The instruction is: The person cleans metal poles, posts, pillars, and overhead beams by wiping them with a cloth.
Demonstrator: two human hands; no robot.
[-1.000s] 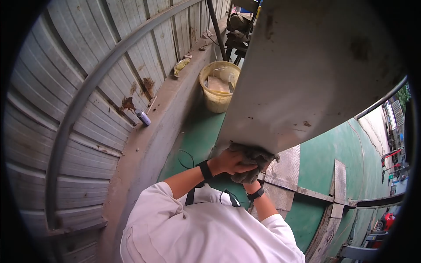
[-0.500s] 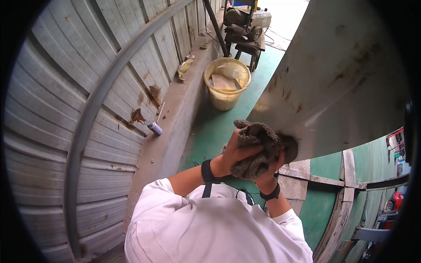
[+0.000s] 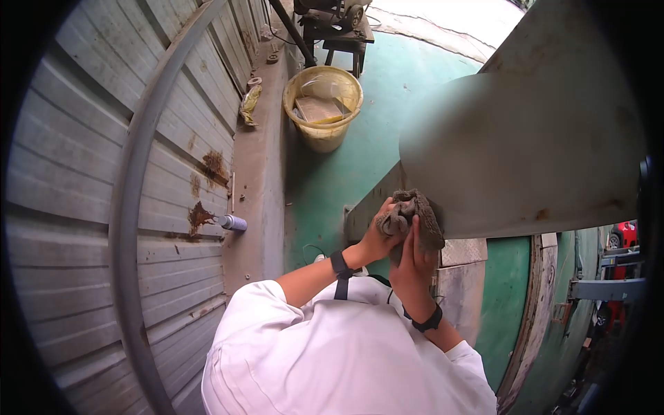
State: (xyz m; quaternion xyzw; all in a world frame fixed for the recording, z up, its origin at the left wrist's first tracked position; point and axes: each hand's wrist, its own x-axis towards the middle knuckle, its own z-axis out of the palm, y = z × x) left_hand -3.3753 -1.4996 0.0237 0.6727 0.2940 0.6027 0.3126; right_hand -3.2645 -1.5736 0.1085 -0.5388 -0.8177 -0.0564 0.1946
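A dark grey-brown cloth (image 3: 422, 218) is bunched between my two hands, close to the lower left edge of a large pale panel (image 3: 526, 159) with rust-like stains. My left hand (image 3: 379, 235) has its fingers wrapped round the cloth's left side. My right hand (image 3: 413, 266) presses on the cloth from below, its fingers pointing up along it. Black bands circle both wrists. Part of the panel's surface looks blurred.
A yellowish bucket (image 3: 324, 114) with a box-like item inside stands on the green floor (image 3: 387, 90). A spray can (image 3: 233, 223) lies on the ledge (image 3: 252, 180) by the corrugated wall (image 3: 76, 200). Behind the bucket is a stand (image 3: 339, 31) with machinery.
The view has shifted, with more floor showing beyond the bucket. Both hands remain on the cloth, which is now more tightly bunched, and my right hand's fingers point upward.
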